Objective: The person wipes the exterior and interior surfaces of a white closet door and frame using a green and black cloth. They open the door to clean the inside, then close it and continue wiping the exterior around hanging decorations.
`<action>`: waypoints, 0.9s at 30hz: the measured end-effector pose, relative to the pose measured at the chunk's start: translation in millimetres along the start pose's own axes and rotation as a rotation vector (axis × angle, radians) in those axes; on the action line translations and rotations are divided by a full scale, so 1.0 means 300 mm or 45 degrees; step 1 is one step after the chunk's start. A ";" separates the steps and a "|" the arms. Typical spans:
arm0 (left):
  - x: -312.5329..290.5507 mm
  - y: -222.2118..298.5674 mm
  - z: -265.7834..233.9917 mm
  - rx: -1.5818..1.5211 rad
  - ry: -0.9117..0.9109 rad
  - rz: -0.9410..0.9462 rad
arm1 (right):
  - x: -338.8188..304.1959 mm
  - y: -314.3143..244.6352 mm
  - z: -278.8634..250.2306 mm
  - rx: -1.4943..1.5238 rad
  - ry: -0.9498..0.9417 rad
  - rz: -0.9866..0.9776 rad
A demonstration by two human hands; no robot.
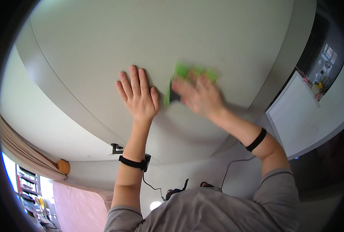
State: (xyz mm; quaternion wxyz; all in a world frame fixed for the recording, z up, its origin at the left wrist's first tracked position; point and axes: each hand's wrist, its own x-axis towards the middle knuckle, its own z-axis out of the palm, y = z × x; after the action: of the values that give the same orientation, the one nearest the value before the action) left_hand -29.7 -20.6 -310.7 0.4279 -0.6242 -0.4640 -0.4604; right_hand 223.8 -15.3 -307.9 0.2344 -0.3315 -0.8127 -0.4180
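My left hand (139, 97) lies flat against a pale grey-green door (226, 34), its fingers spread and nothing in it. To its right, my right hand (201, 96) presses a bright green cloth (182, 70) onto the same door. Motion blurs that hand and the cloth. Green edges stick out above and to the left of the fingers, and a dark patch shows beside the palm. The rest of the cloth is hidden under the hand.
A black door handle (117, 149) juts out near my left forearm. Dark cables (232, 162) hang below the arms. A white cabinet (295, 112) stands at the right. At the lower left are a pink-covered bed (79, 205) and a beige curtain (29, 149).
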 end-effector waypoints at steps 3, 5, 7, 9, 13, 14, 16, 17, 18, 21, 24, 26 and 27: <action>0.006 0.007 -0.001 0.001 0.000 0.000 | -0.217 -0.144 0.073 0.309 -0.242 -0.190; 0.013 0.012 0.000 -0.037 0.045 -0.037 | -0.238 -0.119 0.080 0.382 -0.486 -0.261; 0.017 0.024 0.000 -0.049 0.031 -0.023 | -0.161 -0.044 0.030 0.388 -0.418 -0.258; 0.028 0.034 0.002 -0.092 0.033 -0.041 | 0.011 0.103 -0.052 0.215 0.029 -0.112; 0.032 0.048 -0.023 -0.187 -0.001 -0.023 | 0.395 0.477 -0.316 0.011 0.450 0.276; 0.035 0.044 -0.028 -0.192 -0.059 -0.034 | 0.470 0.549 -0.371 -0.087 0.494 0.414; 0.027 0.014 -0.048 -0.287 0.028 -0.001 | 0.540 0.565 -0.393 -0.193 0.614 0.546; 0.019 -0.009 -0.060 -0.332 0.051 -0.004 | 0.545 0.525 -0.372 -0.214 0.628 0.586; 0.007 -0.034 -0.071 -0.237 0.087 -0.032 | 0.537 0.471 -0.335 -0.235 0.643 0.625; -0.021 -0.089 -0.053 -0.130 0.034 -0.231 | 0.338 0.223 -0.142 -0.079 0.381 0.262; -0.049 -0.123 -0.033 -0.096 0.040 -0.177 | 0.092 -0.065 0.021 -0.051 -0.003 -0.184; -0.055 -0.132 -0.017 -0.071 0.082 -0.147 | -0.040 -0.143 0.083 0.049 -0.148 -0.346; -0.055 -0.126 -0.002 -0.056 0.109 -0.138 | -0.085 -0.178 0.104 0.077 -0.078 -0.346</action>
State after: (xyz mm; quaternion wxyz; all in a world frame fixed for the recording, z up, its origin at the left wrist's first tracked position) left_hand -69.0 -16.5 -322.6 0.4079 -0.5871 -0.4683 -0.5192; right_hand 198.4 -21.1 -369.5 0.1606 -0.2239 -0.8691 -0.4107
